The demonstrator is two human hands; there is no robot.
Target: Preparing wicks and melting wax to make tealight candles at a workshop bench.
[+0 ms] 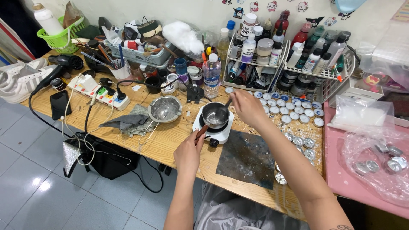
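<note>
Left hand [188, 154] grips the pan [215, 115] handle, axis running toward the person; right hand [246, 107] fingers pinch a stirrer over it.

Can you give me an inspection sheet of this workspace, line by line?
Surface: wooden table, speckled with white bits; dark mat at the front edge.
Job's things: small pot sits on a white hotplate; second pot on a grey cloth.
Clutter: round tins in rows, bottle racks, water bottle, phone, hair dryer.
Grippers: left hand holds the pot's handle; right hand holds a stirrer at the pot's rim.
Cables: power strip with plugs; cords hang off the edge.
Surroundings: tiled floor, pink table, shoes.
</note>
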